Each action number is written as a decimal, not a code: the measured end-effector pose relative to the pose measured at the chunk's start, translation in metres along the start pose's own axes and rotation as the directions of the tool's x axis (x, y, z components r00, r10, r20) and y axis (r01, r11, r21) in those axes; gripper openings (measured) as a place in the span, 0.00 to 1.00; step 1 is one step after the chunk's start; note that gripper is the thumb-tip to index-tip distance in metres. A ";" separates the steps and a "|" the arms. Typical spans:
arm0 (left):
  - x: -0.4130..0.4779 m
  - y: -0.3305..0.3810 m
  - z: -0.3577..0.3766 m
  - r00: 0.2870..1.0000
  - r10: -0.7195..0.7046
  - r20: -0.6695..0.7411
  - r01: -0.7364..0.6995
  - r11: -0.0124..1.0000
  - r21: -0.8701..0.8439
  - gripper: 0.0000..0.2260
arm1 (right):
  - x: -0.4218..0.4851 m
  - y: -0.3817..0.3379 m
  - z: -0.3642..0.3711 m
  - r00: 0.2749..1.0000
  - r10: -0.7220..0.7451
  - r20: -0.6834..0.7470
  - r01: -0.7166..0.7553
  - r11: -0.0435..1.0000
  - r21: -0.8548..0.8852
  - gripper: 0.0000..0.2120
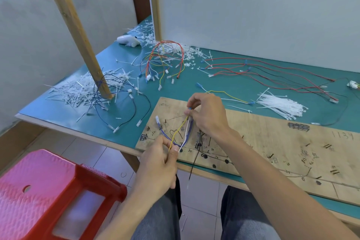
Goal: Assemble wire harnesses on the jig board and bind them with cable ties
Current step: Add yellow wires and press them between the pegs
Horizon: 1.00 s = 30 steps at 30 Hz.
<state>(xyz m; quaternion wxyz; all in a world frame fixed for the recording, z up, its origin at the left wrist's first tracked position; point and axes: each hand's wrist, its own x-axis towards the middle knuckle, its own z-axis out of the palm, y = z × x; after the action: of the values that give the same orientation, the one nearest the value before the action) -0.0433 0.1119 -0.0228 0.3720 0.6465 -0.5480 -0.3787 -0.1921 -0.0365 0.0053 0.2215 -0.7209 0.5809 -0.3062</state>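
Note:
A wooden jig board (272, 138) with pins and pen marks lies on the green table. Over its left end I hold a small bundle of wires (182, 132), yellow, white and blue. My left hand (159, 163) pinches the bundle's lower end at the board's front edge. My right hand (208, 115) pinches the upper end near a blue terminal. A white connector (157, 119) on the blue wires rests on the board to the left. A black wire (194, 159) hangs off the front edge. A bunch of white cable ties (280, 106) lies behind the board.
Red and black wire sets (272, 73) lie at the back right, a mixed red and yellow harness pile (163, 62) at the back middle. Cut tie scraps (81, 91) surround a slanted wooden post (78, 31). A red plastic stool (48, 197) stands at the lower left.

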 end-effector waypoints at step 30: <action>-0.019 0.001 -0.043 0.993 -0.054 0.109 0.047 0.997 0.062 0.05 | -0.122 -0.005 0.000 0.881 -0.456 0.121 0.472 0.851 -0.231 0.17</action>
<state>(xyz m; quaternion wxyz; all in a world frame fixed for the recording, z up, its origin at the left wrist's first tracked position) -0.0071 0.1334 -0.0018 0.3119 0.6491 -0.5622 -0.4067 -0.2053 0.0832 -0.0139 0.0650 -0.8712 0.4167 -0.2513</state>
